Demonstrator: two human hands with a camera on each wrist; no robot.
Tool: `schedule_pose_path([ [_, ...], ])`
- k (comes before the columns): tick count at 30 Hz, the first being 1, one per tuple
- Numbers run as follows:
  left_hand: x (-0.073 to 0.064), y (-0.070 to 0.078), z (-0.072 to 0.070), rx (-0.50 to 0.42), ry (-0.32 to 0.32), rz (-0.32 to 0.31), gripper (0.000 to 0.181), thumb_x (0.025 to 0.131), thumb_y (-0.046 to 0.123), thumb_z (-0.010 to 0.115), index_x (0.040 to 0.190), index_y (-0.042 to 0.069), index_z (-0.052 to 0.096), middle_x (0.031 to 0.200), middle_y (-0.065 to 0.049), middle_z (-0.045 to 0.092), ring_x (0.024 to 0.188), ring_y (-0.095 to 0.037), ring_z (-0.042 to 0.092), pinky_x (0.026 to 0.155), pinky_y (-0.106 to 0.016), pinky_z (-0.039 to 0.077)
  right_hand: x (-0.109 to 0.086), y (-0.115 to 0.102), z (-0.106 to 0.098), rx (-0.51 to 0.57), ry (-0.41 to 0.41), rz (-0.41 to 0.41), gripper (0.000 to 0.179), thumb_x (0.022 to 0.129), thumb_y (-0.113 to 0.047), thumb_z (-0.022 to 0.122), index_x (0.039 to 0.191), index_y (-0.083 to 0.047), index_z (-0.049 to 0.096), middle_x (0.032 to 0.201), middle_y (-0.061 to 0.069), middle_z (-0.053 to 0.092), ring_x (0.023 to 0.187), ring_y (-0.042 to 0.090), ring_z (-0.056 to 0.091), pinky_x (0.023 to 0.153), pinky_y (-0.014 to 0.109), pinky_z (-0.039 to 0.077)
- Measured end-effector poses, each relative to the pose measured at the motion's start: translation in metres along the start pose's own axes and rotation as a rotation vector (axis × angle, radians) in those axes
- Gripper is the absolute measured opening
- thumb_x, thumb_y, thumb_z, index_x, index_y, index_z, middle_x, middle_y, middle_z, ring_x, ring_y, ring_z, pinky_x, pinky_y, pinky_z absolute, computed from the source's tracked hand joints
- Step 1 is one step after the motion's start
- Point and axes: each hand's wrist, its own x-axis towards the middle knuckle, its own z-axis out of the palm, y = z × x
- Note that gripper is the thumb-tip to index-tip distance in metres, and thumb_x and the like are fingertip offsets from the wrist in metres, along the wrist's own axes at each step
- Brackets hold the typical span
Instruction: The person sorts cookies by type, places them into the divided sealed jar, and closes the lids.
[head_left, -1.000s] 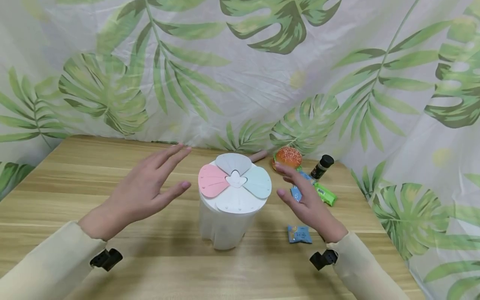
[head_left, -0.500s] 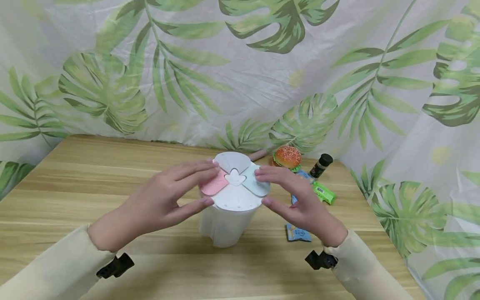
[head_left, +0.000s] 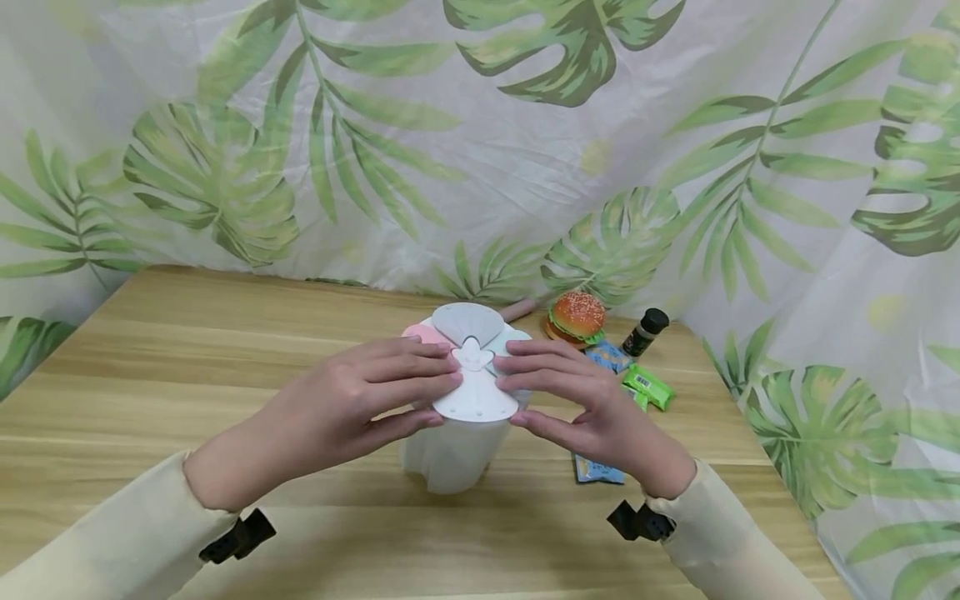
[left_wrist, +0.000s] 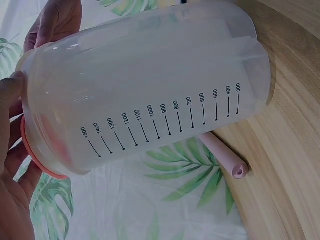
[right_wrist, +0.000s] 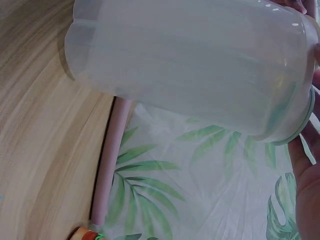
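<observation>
A translucent plastic storage canister (head_left: pixel 450 458) with a lobed body stands upright on the wooden table. Its lid (head_left: pixel 474 402) has petal-shaped flaps in grey, pink, mint and white around a white centre. My left hand (head_left: pixel 337 396) grips the lid's left side, fingers across the pink petal and thumb at the front rim. On the opposite side, my right hand (head_left: pixel 581 387) holds the lid in the same way, over the mint petal. A black scale from 300 to 1500 runs along the canister wall (left_wrist: pixel 165 75) in the left wrist view.
Behind the canister lies a pink rod (head_left: pixel 517 311). To the right are a toy hamburger (head_left: pixel 577 317), a black-capped bottle (head_left: pixel 645 332), a green packet (head_left: pixel 651 387) and blue packets (head_left: pixel 598 472). A leaf-print cloth (head_left: pixel 360 167) hangs along the table's back edge.
Both hands have come inward from either side of the canister and now hold its lid, covering much of the pink and mint petals. The canister stays in place.
</observation>
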Motion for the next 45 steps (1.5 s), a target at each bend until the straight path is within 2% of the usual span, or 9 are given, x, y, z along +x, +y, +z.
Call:
schedule_pose_path([
  [8,0.0015,0.0008,0.0017,0.038,0.036,0.031,0.04,0.11,0.035,0.052,0.121,0.008,0.078,0.119,-0.001,0.08,0.117,-0.025,0.074,0.108,-0.031,0.058,0.0019,-0.0016,-0.0013,0.001,-0.005,-0.005,0.034,0.091,-0.005,0.08,0.124,-0.003,0.075,0.121,0.011,0.079,0.138,0.023,0.061,0.121,0.033,0.049],
  [13,0.0019,0.0,0.0023,0.03,0.064,0.056,0.038,0.111,0.033,0.051,0.121,0.008,0.079,0.117,-0.001,0.081,0.113,-0.023,0.076,0.103,-0.03,0.06,0.0018,0.0029,-0.0004,0.039,0.002,-0.047,0.034,0.09,0.0,0.08,0.124,-0.001,0.075,0.119,0.014,0.079,0.138,0.024,0.062,0.122,0.035,0.048],
  [21,0.0044,0.0014,0.0023,0.038,0.089,0.089,0.038,0.111,0.03,0.05,0.123,0.007,0.078,0.116,-0.003,0.081,0.11,-0.022,0.076,0.1,-0.03,0.061,-0.0009,0.0041,0.0009,0.033,0.026,-0.07,0.03,0.094,-0.006,0.077,0.124,0.0,0.076,0.118,0.015,0.079,0.137,0.023,0.063,0.125,0.037,0.044],
  [28,0.0039,0.0023,0.0008,0.044,0.083,0.078,0.04,0.111,0.03,0.048,0.124,0.006,0.077,0.118,-0.003,0.08,0.111,-0.022,0.076,0.101,-0.029,0.061,-0.0012,0.004,0.0021,0.031,0.035,-0.079,0.029,0.096,-0.007,0.075,0.124,0.0,0.076,0.119,0.015,0.079,0.135,0.022,0.064,0.127,0.041,0.042],
  [36,0.0017,0.003,0.0025,0.053,0.093,0.073,0.039,0.111,0.03,0.049,0.124,0.006,0.077,0.119,-0.004,0.08,0.112,-0.024,0.076,0.102,-0.03,0.061,-0.0021,0.0024,0.0028,0.042,0.037,-0.043,0.029,0.096,-0.008,0.074,0.124,-0.001,0.076,0.12,0.016,0.078,0.135,0.022,0.064,0.128,0.043,0.04],
  [42,0.0029,0.0048,0.0023,0.005,0.111,0.046,0.03,0.108,0.024,0.059,0.124,0.006,0.077,0.118,-0.007,0.08,0.11,-0.027,0.076,0.101,-0.033,0.061,-0.0013,0.0028,0.0035,0.081,0.073,-0.024,0.028,0.095,-0.003,0.075,0.122,-0.001,0.077,0.119,0.014,0.079,0.133,0.019,0.066,0.126,0.042,0.042],
  [45,0.0017,0.0062,0.0023,-0.003,0.098,0.019,0.031,0.108,0.025,0.059,0.124,0.006,0.077,0.119,-0.008,0.08,0.11,-0.026,0.076,0.101,-0.033,0.062,-0.0007,0.0025,0.0039,0.089,0.082,-0.022,0.027,0.094,-0.002,0.075,0.121,-0.002,0.077,0.119,0.013,0.079,0.131,0.019,0.067,0.125,0.042,0.044],
])
